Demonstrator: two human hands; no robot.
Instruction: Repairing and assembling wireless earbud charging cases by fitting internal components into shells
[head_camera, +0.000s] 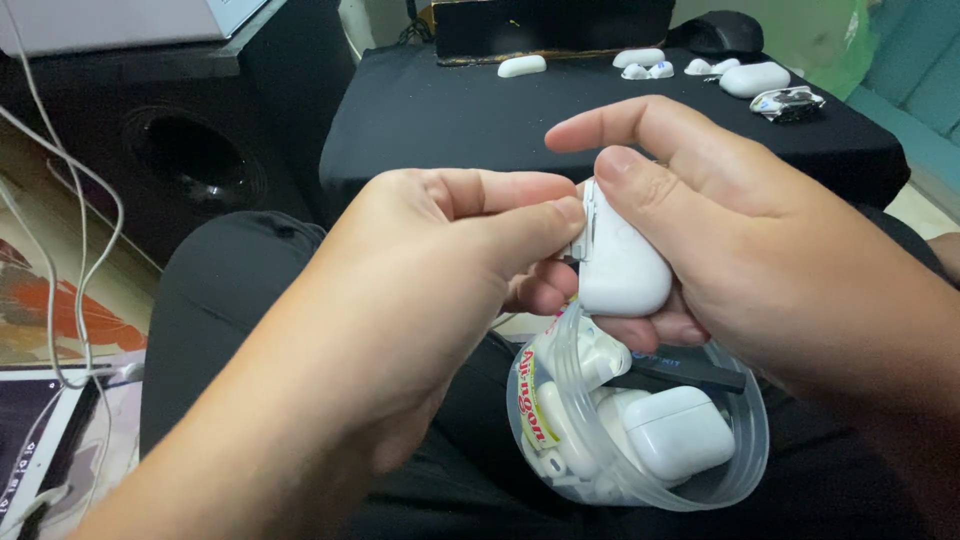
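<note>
My right hand (760, 240) grips a white earbud case (620, 265) just above my lap, thumb resting on its top edge. My left hand (440, 260) pinches the case's thin hinge part at its upper left corner between thumb and forefinger. Directly below them a clear plastic cup (735, 470) rests on my lap, holding another white earbud case (678, 430), several white case parts and a dark flat tool (690, 375).
A black-covered table (450, 110) stands ahead with several white case shells (755, 78), a small shiny packet (790, 102) and a black box (550, 25). A black speaker (190, 160) is at left. White cables (70, 230) hang down toward a tablet (30, 450) at lower left.
</note>
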